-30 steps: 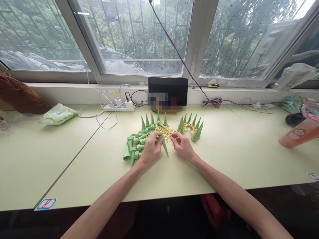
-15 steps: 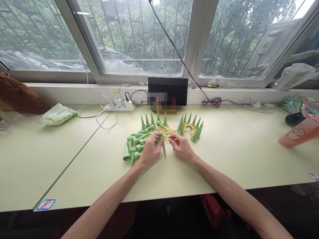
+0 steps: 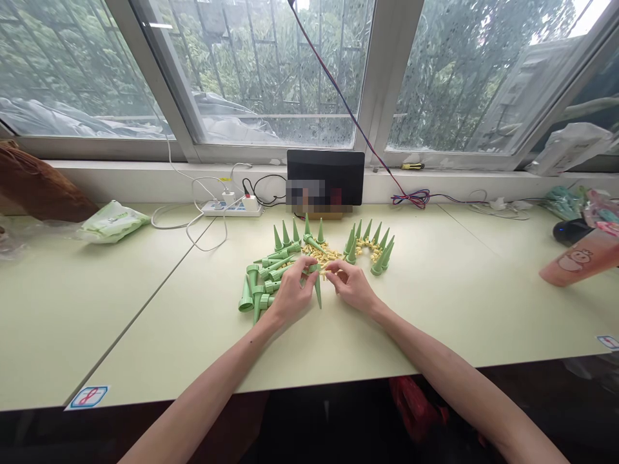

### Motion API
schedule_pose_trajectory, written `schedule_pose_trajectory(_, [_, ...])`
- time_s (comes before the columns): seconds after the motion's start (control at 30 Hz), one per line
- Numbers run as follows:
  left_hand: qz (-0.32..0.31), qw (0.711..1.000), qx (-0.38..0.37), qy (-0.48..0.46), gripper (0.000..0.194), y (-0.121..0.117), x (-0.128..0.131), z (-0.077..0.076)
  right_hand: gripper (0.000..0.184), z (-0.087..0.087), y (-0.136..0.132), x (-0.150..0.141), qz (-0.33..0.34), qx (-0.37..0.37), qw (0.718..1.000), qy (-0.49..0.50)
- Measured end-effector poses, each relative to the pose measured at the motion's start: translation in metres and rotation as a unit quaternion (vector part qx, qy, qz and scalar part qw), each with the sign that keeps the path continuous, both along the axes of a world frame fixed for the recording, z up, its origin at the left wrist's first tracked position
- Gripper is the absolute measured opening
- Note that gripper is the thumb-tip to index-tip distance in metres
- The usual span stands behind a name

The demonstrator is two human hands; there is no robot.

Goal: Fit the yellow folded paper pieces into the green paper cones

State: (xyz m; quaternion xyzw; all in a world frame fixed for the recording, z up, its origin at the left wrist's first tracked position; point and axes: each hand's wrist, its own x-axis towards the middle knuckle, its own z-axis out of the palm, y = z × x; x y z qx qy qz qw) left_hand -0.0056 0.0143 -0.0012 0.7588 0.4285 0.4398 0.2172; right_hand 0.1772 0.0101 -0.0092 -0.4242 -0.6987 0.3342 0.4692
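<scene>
Both forearms reach in from the near edge of the pale green table [image 3: 435, 309] and meet at its middle; the left hand [image 3: 289, 293] is curled, fingers pinched on a green cone [image 3: 318, 287] whose wide end sits in the fingertips and whose tip points down and near. The right hand [image 3: 353, 285] lies just right of it, fingertips drawn together, seemingly on a small yellow piece [image 3: 333, 271], though that is too small to be sure. Loose cones [image 3: 256, 290] lie left of the hands; upright cones [image 3: 372, 241] and scattered yellow pieces [image 3: 322, 252] stand just beyond, before a dark screen [image 3: 325, 177].
</scene>
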Motion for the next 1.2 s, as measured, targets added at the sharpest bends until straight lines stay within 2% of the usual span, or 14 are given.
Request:
schedule_pose_trajectory(0.47, [-0.020,0.999,0.003,0.038,0.036,-0.0033,0.0016,0.0015,0.023,0.0014,-0.0018,0.0004,-0.005,-0.016,1.000,0.014])
schedule_pose_trajectory(0.77, [-0.013,0.998,0.011,0.054,0.030,-0.0044,0.0026,0.0029,0.025,0.0017,-0.0021,-0.0002,0.001,-0.008,1.000,0.008])
schedule_pose_trajectory(1.2, [-0.018,1.000,-0.010,0.016,0.030,-0.0038,0.0035,0.0003,0.025,0.0006,-0.0015,0.0011,0.003,-0.025,0.999,0.024])
